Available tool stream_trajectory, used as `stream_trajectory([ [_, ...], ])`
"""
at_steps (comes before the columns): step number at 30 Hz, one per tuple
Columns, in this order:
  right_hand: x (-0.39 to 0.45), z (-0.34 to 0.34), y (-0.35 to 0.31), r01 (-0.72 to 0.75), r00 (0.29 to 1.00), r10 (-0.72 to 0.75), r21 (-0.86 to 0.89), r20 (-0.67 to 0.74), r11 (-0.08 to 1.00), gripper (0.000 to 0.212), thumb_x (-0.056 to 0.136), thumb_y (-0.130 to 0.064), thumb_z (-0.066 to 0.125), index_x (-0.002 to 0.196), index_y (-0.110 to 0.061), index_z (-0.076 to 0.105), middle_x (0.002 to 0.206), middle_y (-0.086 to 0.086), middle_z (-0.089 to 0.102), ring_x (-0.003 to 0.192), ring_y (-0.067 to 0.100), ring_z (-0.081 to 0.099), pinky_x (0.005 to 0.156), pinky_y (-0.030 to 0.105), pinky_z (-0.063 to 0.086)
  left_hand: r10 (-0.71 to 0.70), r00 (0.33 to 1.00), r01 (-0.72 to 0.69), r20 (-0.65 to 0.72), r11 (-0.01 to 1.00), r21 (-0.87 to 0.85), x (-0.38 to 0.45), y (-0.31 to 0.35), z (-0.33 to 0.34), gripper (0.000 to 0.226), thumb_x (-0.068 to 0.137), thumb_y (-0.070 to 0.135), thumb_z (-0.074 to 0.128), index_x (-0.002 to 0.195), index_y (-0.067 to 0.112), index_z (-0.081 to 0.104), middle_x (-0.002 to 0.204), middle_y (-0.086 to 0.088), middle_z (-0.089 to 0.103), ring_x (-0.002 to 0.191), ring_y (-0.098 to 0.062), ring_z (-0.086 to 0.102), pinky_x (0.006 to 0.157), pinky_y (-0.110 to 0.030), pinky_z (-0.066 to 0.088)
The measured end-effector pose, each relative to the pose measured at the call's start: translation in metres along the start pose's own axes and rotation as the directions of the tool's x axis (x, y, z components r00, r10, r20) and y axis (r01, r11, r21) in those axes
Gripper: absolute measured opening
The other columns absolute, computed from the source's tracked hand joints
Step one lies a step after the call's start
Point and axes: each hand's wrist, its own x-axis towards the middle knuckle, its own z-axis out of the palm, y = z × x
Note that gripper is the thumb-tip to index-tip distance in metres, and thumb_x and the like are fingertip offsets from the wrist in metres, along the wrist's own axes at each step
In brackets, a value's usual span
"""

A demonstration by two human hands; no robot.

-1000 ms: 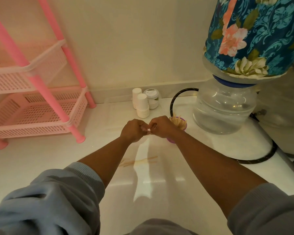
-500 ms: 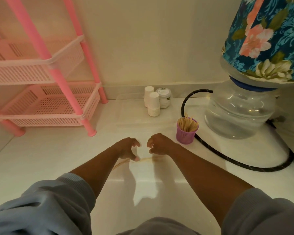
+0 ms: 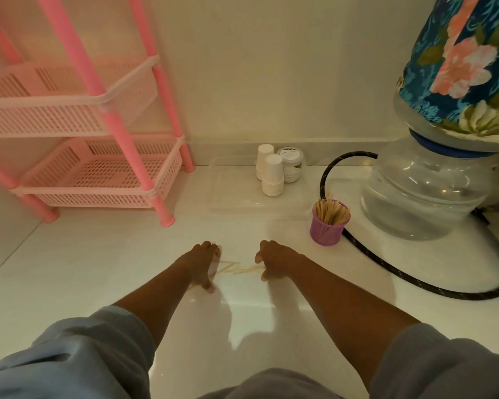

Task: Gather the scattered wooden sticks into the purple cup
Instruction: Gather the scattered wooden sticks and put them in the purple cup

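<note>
While both bare forearms are stretched forward over the glossy white surface (image 3: 98, 269), the left hand (image 3: 202, 264) is lowered palm-down with its fingers spread and lightly curved, thumb tip touching the surface, nothing being gripped as far as can be seen. The right hand (image 3: 274, 262) is set opposite it, fingers bent downward and held apart, its fingertips at the end of the few pale, thin wooden sticks (image 3: 236, 269) that are scattered flat between the two hands; whether a stick is pinched cannot be told. Pale grey-blue sleeves (image 3: 69, 355) are pushed up on both arms. Beyond the right hand, well apart from it, the ribbed purple plastic cup (image 3: 326, 233) is seen upright, filled with a bundle of standing wooden sticks (image 3: 330, 210). A black rubber hose (image 3: 415, 282) is looped just behind the cup and round a clear water bottle (image 3: 424, 197), which is topped by a blue floral fabric cover (image 3: 461, 61). Two stacks of white paper cups (image 3: 272, 174) and a small white-lidded jar (image 3: 291, 164) are placed near the wall, on a clear plastic tray (image 3: 231, 182). A pink plastic tiered basket rack (image 3: 98, 174) is stood at the far left.
</note>
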Motion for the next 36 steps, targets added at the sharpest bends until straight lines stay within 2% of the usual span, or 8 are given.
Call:
stream_trajectory([
  [4, 0.0, 0.002, 0.002, 0.027, 1.0, -0.027, -0.014, 0.004, 1.0, 0.042, 0.088, -0.015, 0.062, 0.129, -0.017, 0.057, 0.13, 0.006, 0.044, 0.121, 0.023, 0.048, 0.101, 0.035, 0.042, -0.02, 1.0, 0.019, -0.021, 0.996, -0.089, -0.001, -0.01, 0.0, 0.062, 0.07, 0.017, 0.085, 0.123, 0.015, 0.053, 0.119, 0.001, 0.052, 0.113, -0.021, 0.053, 0.095, -0.031, 0.043],
  [7, 0.0, 0.003, 0.001, 0.037, 0.999, -0.037, 0.004, -0.023, 0.999, 0.032, 0.087, -0.005, 0.055, 0.114, -0.015, 0.068, 0.124, 0.005, 0.053, 0.116, 0.022, 0.054, 0.098, 0.034, 0.045, -0.047, 0.998, 0.038, -0.046, 0.982, -0.184, -0.004, -0.019, 0.003, 0.031, 0.075, 0.002, 0.074, 0.097, 0.019, 0.062, 0.094, 0.004, 0.066, 0.094, -0.017, 0.063, 0.086, -0.028, 0.046],
  [9, 0.0, 0.003, 0.001, 0.034, 0.999, -0.033, 0.022, -0.036, 0.999, 0.031, 0.085, 0.0, 0.052, 0.105, -0.013, 0.072, 0.119, 0.005, 0.059, 0.111, 0.023, 0.058, 0.095, 0.035, 0.049, -0.065, 0.996, 0.048, -0.069, 0.975, -0.219, -0.006, -0.022, 0.007, 0.025, 0.078, -0.003, 0.064, 0.084, 0.022, 0.064, 0.085, 0.002, 0.074, 0.083, -0.012, 0.067, 0.08, -0.022, 0.049],
  [12, 0.0, 0.004, 0.001, 0.03, 0.999, -0.03, -0.013, -0.032, 0.999, 0.03, 0.084, 0.001, 0.051, 0.104, -0.012, 0.071, 0.117, 0.008, 0.06, 0.107, 0.026, 0.061, 0.091, 0.037, 0.052, -0.062, 0.994, 0.045, -0.085, 0.982, -0.185, -0.008, -0.024, 0.01, 0.02, 0.082, 0.0, 0.062, 0.087, 0.018, 0.069, 0.085, 0.006, 0.073, 0.082, -0.007, 0.065, 0.073, -0.015, 0.042],
  [16, 0.0, 0.004, -0.003, 0.008, 1.0, -0.011, -0.102, -0.026, 0.995, 0.026, 0.086, 0.001, 0.05, 0.106, -0.006, 0.065, 0.115, 0.013, 0.057, 0.097, 0.03, 0.064, 0.085, 0.038, 0.055, -0.085, 0.992, 0.068, -0.094, 0.983, -0.17, -0.008, -0.021, 0.013, 0.017, 0.084, 0.007, 0.061, 0.092, 0.02, 0.069, 0.087, 0.011, 0.062, 0.086, -0.009, 0.06, 0.078, -0.018, 0.042],
  [24, 0.0, 0.007, -0.001, 0.028, 0.999, -0.03, -0.141, -0.014, 0.99, 0.026, 0.089, -0.001, 0.049, 0.11, -0.006, 0.063, 0.119, 0.012, 0.052, 0.105, 0.028, 0.059, 0.09, 0.038, 0.052, -0.112, 0.989, 0.097, -0.097, 0.985, -0.143, -0.007, -0.02, 0.022, 0.017, 0.088, 0.018, 0.062, 0.104, 0.019, 0.068, 0.108, 0.001, 0.068, 0.101, -0.019, 0.063, 0.089, -0.026, 0.048],
  [31, -0.002, 0.012, 0.008, -0.015, 0.998, 0.012, -0.061, -0.054, 0.998, 0.031, 0.088, -0.005, 0.053, 0.119, -0.006, 0.05, 0.12, 0.014, 0.05, 0.107, 0.03, 0.056, 0.083, 0.035, 0.046, -0.147, 0.983, 0.126, -0.111, 0.976, -0.177, -0.006, -0.016, 0.027, 0.016, 0.091, 0.017, 0.056, 0.103, 0.014, 0.067, 0.109, -0.003, 0.066, 0.099, -0.02, 0.062, 0.083, -0.027, 0.049],
  [36, -0.002, 0.007, 0.019, -0.039, 0.993, 0.048, 0.078, -0.111, 0.996, 0.026, 0.087, -0.007, 0.051, 0.109, -0.005, 0.064, 0.102, 0.01, 0.05, 0.103, 0.027, 0.055, 0.075, 0.027, 0.04, -0.171, 0.969, 0.12, -0.178, 0.956, -0.266, -0.005, -0.012, 0.026, 0.015, 0.09, 0.012, 0.052, 0.1, 0.015, 0.063, 0.105, -0.004, 0.067, 0.086, -0.015, 0.056, 0.074, -0.021, 0.04],
])
